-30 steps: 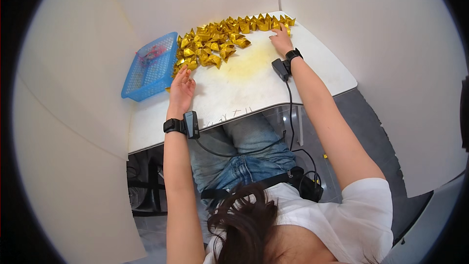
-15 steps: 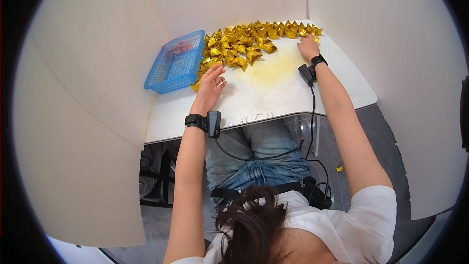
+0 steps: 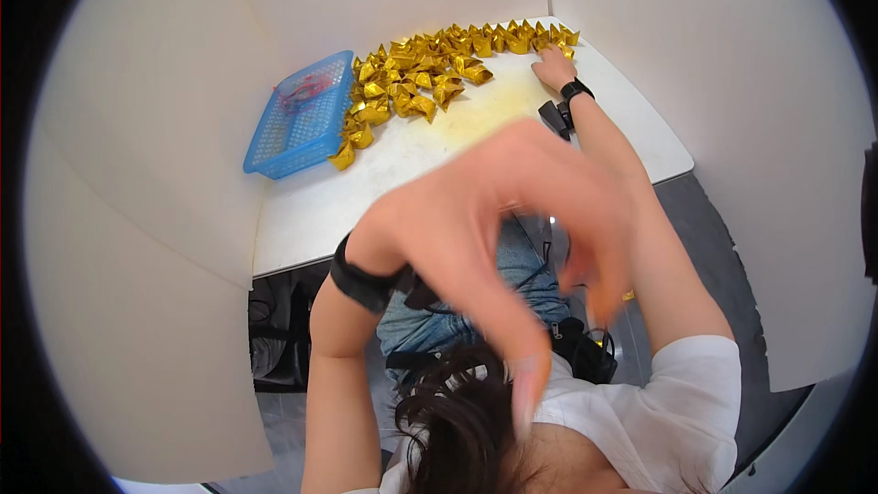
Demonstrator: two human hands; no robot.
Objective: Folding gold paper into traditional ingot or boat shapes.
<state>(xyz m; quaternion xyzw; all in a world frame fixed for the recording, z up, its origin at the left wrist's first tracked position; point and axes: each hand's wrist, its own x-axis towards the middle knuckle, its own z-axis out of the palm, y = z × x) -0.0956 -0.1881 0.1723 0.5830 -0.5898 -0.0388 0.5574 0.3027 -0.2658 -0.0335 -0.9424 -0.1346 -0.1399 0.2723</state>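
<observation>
My left hand (image 3: 485, 210) is raised close to the view, large and smeared by motion. Its thumb and fingers curve apart, with nothing seen between them. At the far right end of the tabletop, my right hand (image 3: 554, 70) has its fingers closed at a gold folded paper ingot (image 3: 568, 52), partly hidden by the hand. Beside it, a row of upright gold ingots runs along the back edge. Many more gold paper ingots (image 3: 400, 76) lie heaped to the left of that row.
A blue plastic basket (image 3: 265, 167) with something reddish inside stands left of the heap. The white table (image 3: 302, 229) has a yellowish stain near its middle. Pale partition walls (image 3: 713, 64) rise on both sides and behind. A small gold piece (image 3: 628, 295) lies on the floor.
My left hand has left the near side of the ingot heap and come up toward the view, moving right. My right hand stays at the right end of the row. The view has tilted slightly.
</observation>
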